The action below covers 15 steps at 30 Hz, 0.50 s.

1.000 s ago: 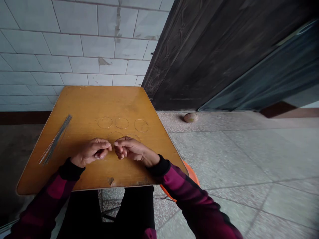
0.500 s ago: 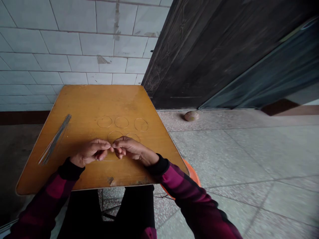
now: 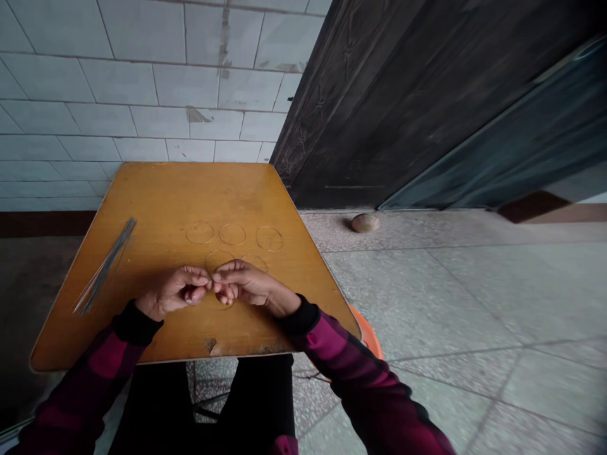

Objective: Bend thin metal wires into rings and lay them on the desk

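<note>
Five wire rings (image 3: 232,224) lie finished on my bench (image 3: 156,189), straight wires (image 3: 104,266) remain beside them; my left grip (image 3: 173,292) and right grip (image 3: 241,283) are clamped together on a thin wire loop (image 3: 219,308).

Left hand (image 3: 173,292) and right hand (image 3: 249,283) curled, side by side, fingertips (image 3: 207,280) pinched closely together.

The left hand (image 3: 173,292) and right hand (image 3: 249,282) hide whatever is between their fingertips, and they partly cover a wire ring (image 3: 219,259). Wires in the bundle (image 3: 104,266) are too thin to count. The lump (image 3: 365,222) on the far floor is too small to identify. The left sleeve (image 3: 80,392) and right sleeve (image 3: 365,385) run off the near edge.
</note>
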Available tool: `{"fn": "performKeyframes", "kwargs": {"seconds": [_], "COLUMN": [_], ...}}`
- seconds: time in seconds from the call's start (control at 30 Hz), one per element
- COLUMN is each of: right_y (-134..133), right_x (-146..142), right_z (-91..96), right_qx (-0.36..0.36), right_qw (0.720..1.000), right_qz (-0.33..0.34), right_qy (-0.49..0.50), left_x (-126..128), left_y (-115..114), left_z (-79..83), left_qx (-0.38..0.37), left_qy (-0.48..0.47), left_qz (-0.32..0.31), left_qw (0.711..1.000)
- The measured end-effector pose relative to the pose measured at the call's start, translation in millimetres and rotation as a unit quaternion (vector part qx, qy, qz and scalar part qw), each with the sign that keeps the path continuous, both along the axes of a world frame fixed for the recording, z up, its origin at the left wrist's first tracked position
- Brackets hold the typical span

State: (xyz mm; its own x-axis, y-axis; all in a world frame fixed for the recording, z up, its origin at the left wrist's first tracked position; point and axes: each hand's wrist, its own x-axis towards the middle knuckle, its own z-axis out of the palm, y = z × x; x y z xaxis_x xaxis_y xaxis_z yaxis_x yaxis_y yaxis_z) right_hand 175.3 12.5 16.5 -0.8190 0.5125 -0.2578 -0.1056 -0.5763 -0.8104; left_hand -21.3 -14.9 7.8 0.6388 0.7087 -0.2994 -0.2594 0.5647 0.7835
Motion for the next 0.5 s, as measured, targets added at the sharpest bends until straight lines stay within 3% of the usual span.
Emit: {"fn": "performKeyframes", "kwargs": {"seconds": [0.23, 0.5], "right_y": [1.5, 3.7], "right_x": [0.0, -0.7], "right_z": [-4.8, -4.6], "right_qx": [-0.028, -0.039], "right_qw": [0.999, 0.998], "right_qz": [0.002, -0.003], "right_qy": [0.043, 0.039], "left_x": [1.3, 9.1], "left_y": [0.9, -4.7], "left_z": [-1.2, -1.1], "left_qx": [-0.015, -0.028], "left_qy": [-0.045, -0.085], "left_qz": [0.008, 0.066], "left_qw": [0.999, 0.994]}}
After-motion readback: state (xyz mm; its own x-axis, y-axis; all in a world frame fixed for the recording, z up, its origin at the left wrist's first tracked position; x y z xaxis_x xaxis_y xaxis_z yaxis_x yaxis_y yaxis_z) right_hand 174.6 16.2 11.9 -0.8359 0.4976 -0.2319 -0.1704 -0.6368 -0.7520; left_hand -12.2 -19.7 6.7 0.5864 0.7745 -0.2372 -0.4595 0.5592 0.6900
